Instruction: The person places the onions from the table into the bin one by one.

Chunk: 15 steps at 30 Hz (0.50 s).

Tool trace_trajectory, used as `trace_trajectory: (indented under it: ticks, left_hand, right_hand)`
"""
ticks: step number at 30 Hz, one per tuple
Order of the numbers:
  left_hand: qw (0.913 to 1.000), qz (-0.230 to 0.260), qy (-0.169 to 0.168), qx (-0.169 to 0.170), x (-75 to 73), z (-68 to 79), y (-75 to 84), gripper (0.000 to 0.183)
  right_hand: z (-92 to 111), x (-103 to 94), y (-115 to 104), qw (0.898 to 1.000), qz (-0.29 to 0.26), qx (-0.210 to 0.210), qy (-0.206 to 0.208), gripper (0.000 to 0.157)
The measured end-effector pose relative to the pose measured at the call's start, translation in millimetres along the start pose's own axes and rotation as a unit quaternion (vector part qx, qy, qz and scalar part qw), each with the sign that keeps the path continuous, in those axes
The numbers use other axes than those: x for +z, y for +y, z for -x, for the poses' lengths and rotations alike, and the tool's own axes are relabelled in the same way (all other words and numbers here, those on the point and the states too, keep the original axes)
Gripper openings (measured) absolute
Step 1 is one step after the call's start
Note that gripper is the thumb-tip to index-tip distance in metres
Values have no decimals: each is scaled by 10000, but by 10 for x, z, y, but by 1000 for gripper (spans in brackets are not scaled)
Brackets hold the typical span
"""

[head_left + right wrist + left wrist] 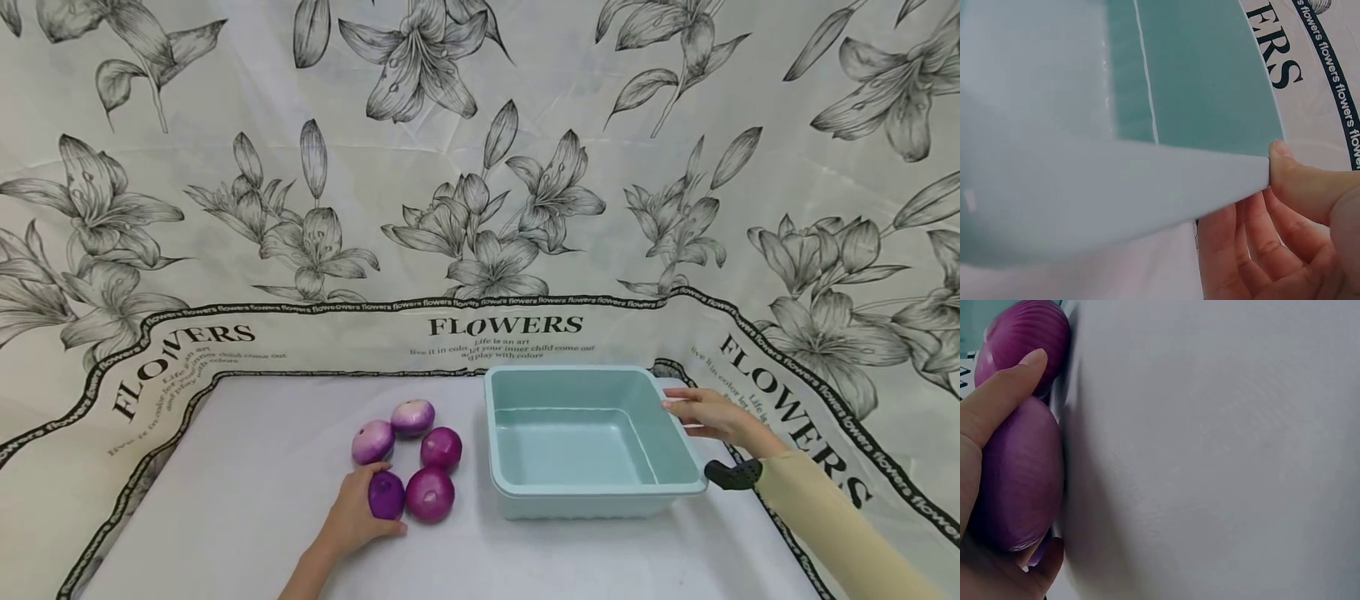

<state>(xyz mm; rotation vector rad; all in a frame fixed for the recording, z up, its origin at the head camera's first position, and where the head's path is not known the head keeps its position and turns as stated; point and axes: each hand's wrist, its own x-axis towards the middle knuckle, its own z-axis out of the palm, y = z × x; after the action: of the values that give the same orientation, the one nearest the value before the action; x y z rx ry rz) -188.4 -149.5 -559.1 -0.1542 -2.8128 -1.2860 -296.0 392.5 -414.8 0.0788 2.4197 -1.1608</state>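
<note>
My left hand [355, 512] curls its thumb and fingers around a dark purple onion [387, 497] at the near left of a small group. Its thumb tip lies close to the neighbouring reddish-purple onion [1029, 337] in the left wrist view. Beyond are another reddish onion [441, 449] and two paler purple-and-white onions, one on the left [372, 442] and one at the back [412, 417]. To the right stands a pale blue-green plastic basin [592, 490]. My right hand [708, 414] pinches the basin's right rim, thumb on top and fingers below, as the right wrist view shows.
A white cloth [247, 500] covers the table. Behind it and on both sides hangs a flower-printed curtain [480, 208] with a black lettered border. A black strap-like device [733, 475] sits on the right wrist. The basin's inside [573, 450] shows only its bare floor.
</note>
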Motion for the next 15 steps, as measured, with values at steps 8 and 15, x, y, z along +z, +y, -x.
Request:
trace_trajectory:
  ticks: [8, 15]
  left_hand:
    - [9997, 171, 184, -65, 31, 45, -50, 91]
    - [9970, 637, 446, -2, 55, 86, -108, 92]
  right_hand:
    - [-25, -8, -10, 9996, 73, 46, -282, 77]
    - [-17, -27, -87, 9996, 163, 127, -194, 72]
